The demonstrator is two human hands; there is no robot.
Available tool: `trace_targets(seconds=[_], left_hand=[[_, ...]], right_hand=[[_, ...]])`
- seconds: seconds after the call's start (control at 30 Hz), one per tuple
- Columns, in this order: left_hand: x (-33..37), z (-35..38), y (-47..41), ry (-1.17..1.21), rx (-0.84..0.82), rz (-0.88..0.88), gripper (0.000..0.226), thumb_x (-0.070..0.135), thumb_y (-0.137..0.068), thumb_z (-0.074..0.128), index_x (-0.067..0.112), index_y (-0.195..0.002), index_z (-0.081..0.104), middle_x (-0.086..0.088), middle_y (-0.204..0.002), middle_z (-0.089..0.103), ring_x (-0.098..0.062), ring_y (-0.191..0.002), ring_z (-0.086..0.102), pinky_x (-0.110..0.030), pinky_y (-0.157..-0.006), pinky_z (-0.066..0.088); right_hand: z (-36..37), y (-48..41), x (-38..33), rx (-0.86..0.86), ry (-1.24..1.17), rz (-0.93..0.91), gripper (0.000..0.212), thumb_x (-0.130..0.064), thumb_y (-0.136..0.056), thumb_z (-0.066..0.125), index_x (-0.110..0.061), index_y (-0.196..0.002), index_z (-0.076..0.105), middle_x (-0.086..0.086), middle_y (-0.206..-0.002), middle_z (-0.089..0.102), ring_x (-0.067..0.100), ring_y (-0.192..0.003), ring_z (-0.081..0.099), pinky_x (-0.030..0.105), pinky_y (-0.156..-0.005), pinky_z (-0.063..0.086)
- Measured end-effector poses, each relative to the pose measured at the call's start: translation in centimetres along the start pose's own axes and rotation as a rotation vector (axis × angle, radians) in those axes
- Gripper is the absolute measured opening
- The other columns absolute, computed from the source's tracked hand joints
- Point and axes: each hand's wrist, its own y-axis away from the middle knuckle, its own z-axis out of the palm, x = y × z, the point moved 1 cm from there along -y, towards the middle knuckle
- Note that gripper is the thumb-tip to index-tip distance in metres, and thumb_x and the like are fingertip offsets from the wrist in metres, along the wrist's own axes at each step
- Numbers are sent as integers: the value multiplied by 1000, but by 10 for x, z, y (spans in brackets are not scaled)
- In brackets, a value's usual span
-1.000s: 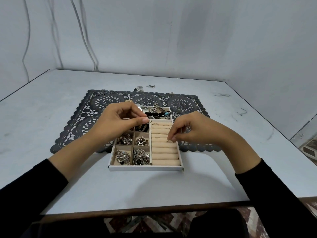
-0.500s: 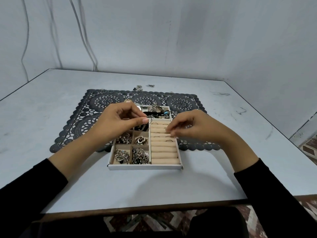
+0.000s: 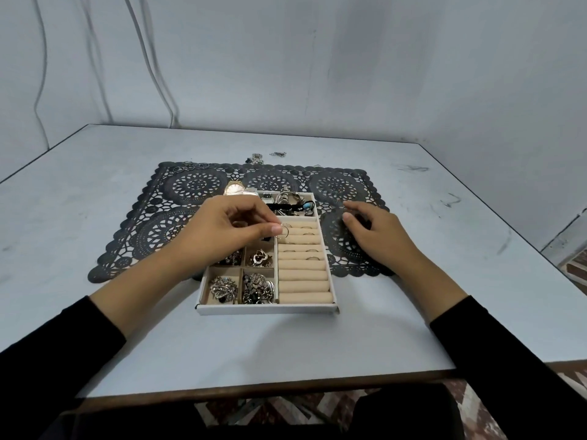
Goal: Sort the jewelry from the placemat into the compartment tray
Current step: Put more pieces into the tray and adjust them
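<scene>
One pinched ring point(image 3: 285, 232), one tray point(image 3: 266, 309)

Single head-worn view (wide-angle), forward and down, close above the table point(image 3: 254, 344)

compartment tray point(image 3: 266, 310) on placemat's point(image 3: 190, 188) near edge, watch point(image 3: 234, 188) behind tray

Your left hand point(image 3: 228, 227) is pinching a thin ring point(image 3: 285, 231) over the tray point(image 3: 266, 309); your right hand point(image 3: 374, 233) is hovering loosely above the placemat point(image 3: 190, 188).
</scene>
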Motion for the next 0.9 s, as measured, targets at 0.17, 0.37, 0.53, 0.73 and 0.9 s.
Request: trace_targets(seconds=[0.17,0.37,0.53,0.73,0.9], left_hand=[[1,2,0,-133,-14,26,16,27,-74,80,17,-86,77,-1,-80,74,-17,-73,68,-36,-74,58],[1,6,-1,-263,-70,60,14,31,-76,80,23,-86,77,10,-80,74,-6,-79,69,-32,-82,57],[2,9,-4,-379,-124,129,10,29,-78,80,24,-86,77,13,-81,74,-3,-83,68,-23,-79,53],[2,11,-6,-417,-164,178,11,30,-79,80,23,-87,78,14,-83,74,-2,-84,68,-26,-77,54],[2,10,-6,-460,-197,242,14,34,-79,79,24,-88,79,15,-85,74,-4,-84,69,-31,-78,56]], right_hand=[[7,5,-3,-70,187,-74,40,-26,-98,49,-12,-135,50,6,-138,52,18,-128,45,16,-98,27],[12,5,-1,-97,271,-60,46,-32,-99,43,-11,-140,43,9,-149,39,19,-139,33,29,-113,23],[12,6,-2,-106,275,-56,45,-32,-100,42,-12,-140,43,8,-149,39,19,-139,33,29,-113,24],[12,6,-2,-107,281,-56,45,-32,-100,42,-11,-140,43,7,-149,39,19,-139,33,29,-112,24],[11,7,-3,-112,285,-60,44,-32,-100,42,-12,-139,43,8,-150,38,18,-140,31,27,-112,22]])
